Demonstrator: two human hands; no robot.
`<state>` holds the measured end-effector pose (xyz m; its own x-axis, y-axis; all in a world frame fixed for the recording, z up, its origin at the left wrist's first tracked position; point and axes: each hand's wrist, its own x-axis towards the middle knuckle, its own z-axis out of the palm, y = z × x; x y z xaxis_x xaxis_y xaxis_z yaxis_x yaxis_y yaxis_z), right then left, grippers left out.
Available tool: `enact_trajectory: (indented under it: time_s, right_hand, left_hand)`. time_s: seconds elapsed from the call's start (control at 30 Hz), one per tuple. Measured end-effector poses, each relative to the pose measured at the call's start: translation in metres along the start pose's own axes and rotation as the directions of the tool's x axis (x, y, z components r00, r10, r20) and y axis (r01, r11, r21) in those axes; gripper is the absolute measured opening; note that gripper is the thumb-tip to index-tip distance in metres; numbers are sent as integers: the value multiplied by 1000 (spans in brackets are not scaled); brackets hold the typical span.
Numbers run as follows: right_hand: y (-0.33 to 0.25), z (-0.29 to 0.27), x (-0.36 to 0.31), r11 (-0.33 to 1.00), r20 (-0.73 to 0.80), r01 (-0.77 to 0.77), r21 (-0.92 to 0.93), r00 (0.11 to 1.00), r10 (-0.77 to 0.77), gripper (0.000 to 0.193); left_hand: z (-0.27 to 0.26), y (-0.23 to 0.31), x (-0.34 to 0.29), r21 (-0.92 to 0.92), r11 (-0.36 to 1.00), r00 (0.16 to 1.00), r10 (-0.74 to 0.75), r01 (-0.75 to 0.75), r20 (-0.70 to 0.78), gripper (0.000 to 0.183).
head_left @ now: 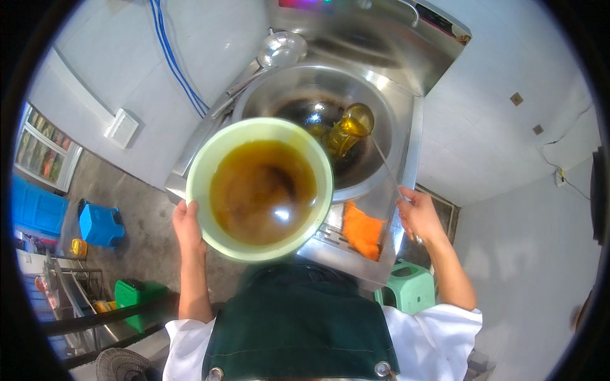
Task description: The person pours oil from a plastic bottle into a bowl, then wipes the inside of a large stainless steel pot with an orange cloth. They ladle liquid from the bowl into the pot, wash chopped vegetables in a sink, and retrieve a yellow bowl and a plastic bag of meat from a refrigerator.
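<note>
My left hand point(189, 228) grips the left rim of a pale green basin point(199, 190). Amber-brown liquid point(260, 197), which looks like oil, fills much of it, and the basin overlaps the near left part of a large wok point(381, 95). In my right hand point(419, 217) is the long handle of a metal ladle point(363, 115), its fingers wrapped around it. The ladle's bowl is tilted over the wok, and yellow oil point(343, 136) streams from it. Dark residue coats the wok's bottom; the basin hides part of it.
The wok sits in a steel stove point(406, 146) with a tall backsplash and a tap point(413, 14). A skimmer point(283, 49) rests at the wok's far left. An orange cloth point(362, 230) lies on the front ledge. A green stool point(413, 289) stands right; a blue stool point(101, 225) left.
</note>
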<state>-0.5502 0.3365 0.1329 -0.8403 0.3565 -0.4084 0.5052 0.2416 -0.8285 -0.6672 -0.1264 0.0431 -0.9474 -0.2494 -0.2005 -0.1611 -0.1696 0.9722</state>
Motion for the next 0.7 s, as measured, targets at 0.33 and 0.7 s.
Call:
enact_trajectory:
  time_s: [0.33,0.7]
  right_hand:
    - [-31,5,-62,903,-52,291,-316,945,-323,44]
    - [-75,47,-74,982,623,-107,-157,761,183,42]
  left_hand:
    - [9,8,-8,20,999,998,27,-26,-64,14]
    - [8,4,-7,-33,999,999,16,-17,-37,21]
